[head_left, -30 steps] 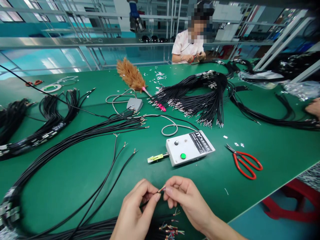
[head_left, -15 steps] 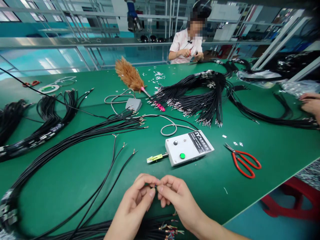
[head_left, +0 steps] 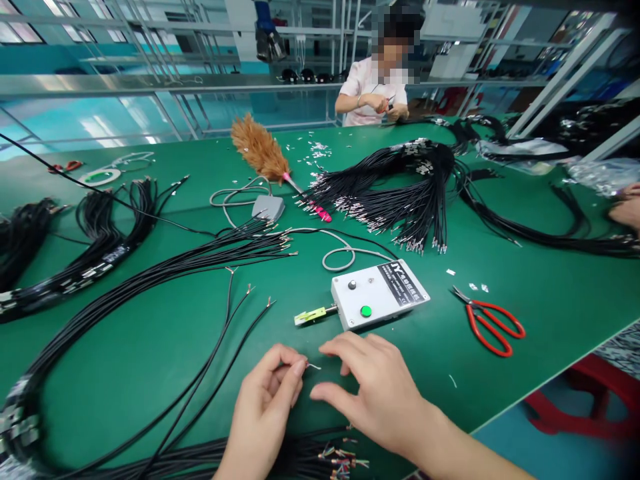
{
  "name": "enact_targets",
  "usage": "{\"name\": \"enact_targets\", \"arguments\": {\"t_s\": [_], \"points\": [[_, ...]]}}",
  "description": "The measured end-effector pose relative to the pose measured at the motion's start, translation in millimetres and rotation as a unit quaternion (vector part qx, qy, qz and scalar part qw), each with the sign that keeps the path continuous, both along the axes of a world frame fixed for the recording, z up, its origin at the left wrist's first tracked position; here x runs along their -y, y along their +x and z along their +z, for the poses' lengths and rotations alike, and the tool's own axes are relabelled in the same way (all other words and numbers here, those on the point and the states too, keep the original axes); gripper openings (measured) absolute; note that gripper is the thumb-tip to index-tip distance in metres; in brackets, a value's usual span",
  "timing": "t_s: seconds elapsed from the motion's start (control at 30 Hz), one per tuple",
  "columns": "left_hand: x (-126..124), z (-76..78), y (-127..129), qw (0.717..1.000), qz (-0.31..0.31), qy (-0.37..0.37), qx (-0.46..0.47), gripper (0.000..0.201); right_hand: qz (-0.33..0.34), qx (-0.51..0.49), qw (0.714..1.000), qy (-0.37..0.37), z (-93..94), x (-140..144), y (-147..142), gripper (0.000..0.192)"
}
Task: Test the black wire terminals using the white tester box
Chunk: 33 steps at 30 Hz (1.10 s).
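Fingertips that met 0.5 s ago are now parted: the right hand (head_left: 383,390) has drawn back and spread, its thumb and fingers curved around nothing, while the left hand (head_left: 270,393) pinches a thin pale wire (head_left: 313,366) between thumb and forefinger. That wire looks very light and limp, likely easy to bend or fray; a gentle pinch close behind the tip should steady it, since a grip farther back would let the end flop. Its tip pokes just past the left fingertips toward the gap in the right hand, touching neither right thumb nor fingers; the rest of it is hidden inside the left grasp. Near the wrists lies a bundle of black cables (head_left: 200,455) with multicoloured wire ends (head_left: 343,461). Beyond the hands sits a white JY-labelled box (head_left: 350,297) with a yellow-green clip (head_left: 311,316) on its shaft. To its left lie 3 loose black cables (head_left: 224,330), and to its right, red-handled cutters (head_left: 493,320) rest on the green tabletop (head_left: 425,363).
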<state>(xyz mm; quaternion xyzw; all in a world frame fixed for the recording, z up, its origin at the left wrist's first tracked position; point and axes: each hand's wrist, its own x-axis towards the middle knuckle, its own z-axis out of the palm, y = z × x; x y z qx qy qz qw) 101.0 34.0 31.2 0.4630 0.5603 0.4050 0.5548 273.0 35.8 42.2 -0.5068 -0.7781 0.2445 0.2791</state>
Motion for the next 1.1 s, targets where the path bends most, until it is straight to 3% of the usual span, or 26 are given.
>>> {"name": "enact_targets", "arguments": {"t_s": [0.07, 0.13, 0.2, 0.27, 0.5, 0.7, 0.93, 1.1], "points": [[0, -0.7, -2, 0.999, -0.029, 0.013, -0.015, 0.027, 0.048, 0.093, 0.99, 0.089, 1.5, -5, -1, 0.017], [0, -1.4, -4, 0.994, -0.066, 0.07, -0.057, 0.022, 0.112, 0.153, 0.97, 0.154, 0.2, -11, -2, 0.023], [0, -2.2, -6, 0.981, -0.094, 0.136, -0.103, 0.021, 0.157, 0.174, 0.952, 0.197, -1.6, -18, 0, 0.03], [-1, -3.2, -7, 0.978, -0.094, 0.152, -0.111, 0.021, 0.167, 0.184, 0.945, 0.214, -1.4, -25, 3, 0.03], [-27, -5.5, -12, 0.998, -0.01, 0.046, -0.029, 0.021, 0.075, 0.284, 0.94, 0.175, 9.8, -60, 0, 0.011], [-48, -5.9, -18, 0.999, 0.016, 0.034, -0.016, 0.026, 0.08, 0.308, 0.939, 0.134, 15.9, -77, -8, 0.007], [-55, -8.1, -16, 0.999, 0.026, 0.027, -0.012, 0.027, 0.1, 0.334, 0.932, 0.102, 26.7, -89, -11, 0.021], [-55, -7.9, -16, 0.999, 0.029, 0.024, -0.014, 0.027, 0.134, 0.36, 0.92, 0.08, 22.5, -93, -16, 0.012]]}}
